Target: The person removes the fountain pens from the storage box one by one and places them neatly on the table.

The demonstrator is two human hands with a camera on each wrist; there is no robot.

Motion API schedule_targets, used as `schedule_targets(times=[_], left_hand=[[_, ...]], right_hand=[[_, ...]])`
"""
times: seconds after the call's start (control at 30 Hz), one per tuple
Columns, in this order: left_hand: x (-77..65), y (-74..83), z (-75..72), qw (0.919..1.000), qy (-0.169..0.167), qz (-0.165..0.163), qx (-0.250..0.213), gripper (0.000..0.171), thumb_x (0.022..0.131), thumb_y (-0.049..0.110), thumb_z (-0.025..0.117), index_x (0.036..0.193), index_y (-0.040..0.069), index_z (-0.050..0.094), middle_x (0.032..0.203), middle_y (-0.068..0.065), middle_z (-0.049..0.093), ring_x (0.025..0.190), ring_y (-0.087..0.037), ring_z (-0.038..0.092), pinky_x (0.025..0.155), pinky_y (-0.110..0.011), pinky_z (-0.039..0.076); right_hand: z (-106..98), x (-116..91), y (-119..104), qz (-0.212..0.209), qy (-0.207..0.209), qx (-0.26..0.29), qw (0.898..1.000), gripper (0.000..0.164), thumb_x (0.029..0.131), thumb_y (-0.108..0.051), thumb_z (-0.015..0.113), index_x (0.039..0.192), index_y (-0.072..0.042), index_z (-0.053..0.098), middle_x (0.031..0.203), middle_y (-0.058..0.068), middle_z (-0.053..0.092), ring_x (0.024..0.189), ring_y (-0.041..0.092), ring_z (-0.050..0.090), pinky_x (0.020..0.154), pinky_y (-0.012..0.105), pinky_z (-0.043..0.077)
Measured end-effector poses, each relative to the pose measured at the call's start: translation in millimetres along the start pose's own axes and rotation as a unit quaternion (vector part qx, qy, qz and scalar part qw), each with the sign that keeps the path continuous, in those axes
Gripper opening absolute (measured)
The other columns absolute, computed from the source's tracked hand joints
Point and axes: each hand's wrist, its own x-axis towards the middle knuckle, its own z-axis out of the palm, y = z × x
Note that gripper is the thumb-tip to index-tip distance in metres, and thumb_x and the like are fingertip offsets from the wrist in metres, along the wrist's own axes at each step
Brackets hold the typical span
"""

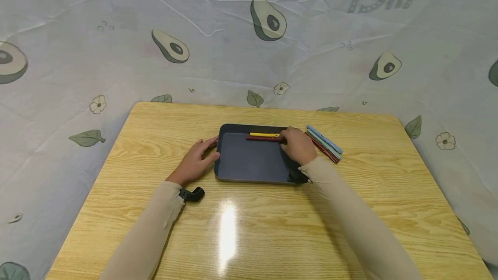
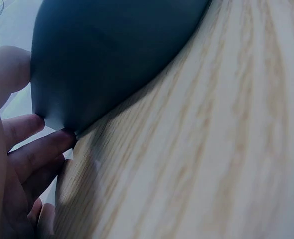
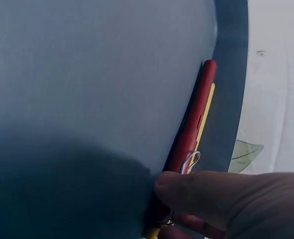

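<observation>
A dark grey rectangular tray (image 1: 249,163) lies on the table. My left hand (image 1: 196,161) is at its left side, with loosely extended fingers touching the outer wall (image 2: 112,50). Over the tray's right end, my right hand (image 1: 298,145) pinches a slim red stick (image 3: 194,122) between thumb and fingers. This stick has a tapered end and a small wire loop, and it lies along the tray's far wall. Beside it, against that wall, is a yellow stick (image 1: 264,134). The right hand covers the right ends of both.
Right of the tray, a blue stick (image 1: 324,139), a pale green stick (image 1: 327,143) and dark red ones (image 1: 328,154) lie side by side on the wooden table (image 1: 272,228). A patterned cloth (image 1: 218,55) hangs behind the table. Each wrist wears a black camera.
</observation>
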Motion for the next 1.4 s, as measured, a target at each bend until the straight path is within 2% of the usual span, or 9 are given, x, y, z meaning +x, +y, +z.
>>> schedule_targets(times=[0.17, 0.33, 0.5, 0.67, 0.8, 1.0, 1.13, 1.27, 1.4], left_hand=[[1.3, -1.2, 0.0, 1.0000, -0.001, -0.002, 0.000, 0.065, 0.108, 0.042, 0.056, 0.163, 0.018, 0.034, 0.156, -0.006, 0.051, 0.153, -0.027, 0.032, 0.131, -0.042, 0.005], [0.6, -1.2, 0.3, 0.9999, -0.002, -0.014, -0.003, 0.065, 0.107, 0.044, 0.056, 0.164, 0.021, 0.034, 0.157, -0.005, 0.049, 0.157, -0.027, 0.023, 0.131, -0.044, 0.006], [0.9, -1.1, 0.4, 0.9998, -0.003, -0.018, -0.008, 0.065, 0.107, 0.045, 0.056, 0.164, 0.022, 0.033, 0.158, -0.004, 0.049, 0.158, -0.028, 0.019, 0.131, -0.046, 0.006], [1.4, -1.5, 0.1, 0.9998, -0.002, -0.018, -0.009, 0.065, 0.107, 0.045, 0.055, 0.164, 0.023, 0.033, 0.158, -0.004, 0.049, 0.159, -0.028, 0.016, 0.131, -0.048, 0.006], [0.4, -0.9, -0.2, 0.9997, -0.004, -0.021, -0.013, 0.065, 0.107, 0.045, 0.056, 0.164, 0.021, 0.034, 0.157, -0.005, 0.049, 0.159, -0.030, 0.015, 0.131, -0.050, 0.006], [-3.2, -0.1, -0.5, 0.9996, -0.003, -0.025, -0.015, 0.065, 0.107, 0.044, 0.056, 0.164, 0.020, 0.034, 0.157, -0.006, 0.050, 0.158, -0.030, 0.017, 0.131, -0.050, 0.006], [-3.4, 1.8, -2.0, 0.9997, 0.000, -0.019, -0.017, 0.065, 0.107, 0.042, 0.057, 0.163, 0.017, 0.035, 0.156, -0.008, 0.050, 0.157, -0.031, 0.020, 0.131, -0.050, 0.006], [-1.7, 3.1, -3.0, 0.9998, -0.001, -0.017, -0.014, 0.066, 0.107, 0.042, 0.058, 0.163, 0.016, 0.035, 0.156, -0.009, 0.050, 0.157, -0.033, 0.019, 0.130, -0.052, 0.007], [0.7, 2.4, -2.4, 0.9997, -0.004, -0.020, -0.011, 0.066, 0.107, 0.043, 0.057, 0.163, 0.018, 0.035, 0.156, -0.008, 0.051, 0.158, -0.032, 0.019, 0.131, -0.050, 0.007]], right_hand=[[-2.3, 3.7, -1.5, -0.006, -0.041, -0.017, 0.999, 0.017, 0.089, -0.004, 0.081, 0.105, -0.002, 0.075, 0.102, 0.015, 0.070, 0.090, 0.031, 0.068, 0.077, 0.045, 0.060], [-3.2, 6.7, -1.4, -0.006, -0.072, -0.007, 0.997, 0.024, 0.091, -0.005, 0.079, 0.113, -0.001, 0.070, 0.104, 0.015, 0.073, 0.087, 0.029, 0.070, 0.075, 0.043, 0.060], [-4.7, 6.3, 4.9, -0.024, -0.058, -0.009, 0.998, 0.015, 0.093, -0.002, 0.076, 0.107, -0.001, 0.073, 0.102, 0.016, 0.072, 0.093, 0.033, 0.068, 0.081, 0.047, 0.060], [-6.5, 4.4, 13.6, -0.038, -0.048, -0.024, 0.998, 0.011, 0.090, -0.003, 0.079, 0.101, -0.003, 0.077, 0.100, 0.016, 0.070, 0.094, 0.035, 0.065, 0.082, 0.048, 0.058], [-6.6, 4.0, 16.8, -0.050, -0.061, -0.018, 0.997, 0.013, 0.090, -0.004, 0.080, 0.102, -0.002, 0.076, 0.097, 0.014, 0.072, 0.088, 0.031, 0.068, 0.078, 0.045, 0.060], [-8.3, 5.2, 16.0, -0.073, -0.066, -0.014, 0.995, 0.006, 0.093, -0.003, 0.077, 0.098, -0.001, 0.075, 0.091, 0.012, 0.074, 0.076, 0.024, 0.069, 0.071, 0.042, 0.061], [-8.1, 7.0, 17.2, -0.080, -0.067, -0.015, 0.994, 0.004, 0.093, 0.000, 0.072, 0.093, -0.002, 0.076, 0.084, 0.010, 0.073, 0.066, 0.019, 0.061, 0.062, 0.037, 0.054], [-7.1, 7.1, 20.0, -0.072, -0.070, 0.003, 0.995, 0.006, 0.093, 0.002, 0.068, 0.093, -0.003, 0.072, 0.080, 0.008, 0.067, 0.064, 0.017, 0.051, 0.060, 0.034, 0.044], [-6.5, 4.2, 21.6, -0.070, -0.066, 0.034, 0.995, 0.007, 0.095, 0.002, 0.067, 0.100, -0.001, 0.072, 0.083, 0.009, 0.067, 0.066, 0.017, 0.051, 0.062, 0.035, 0.044]])
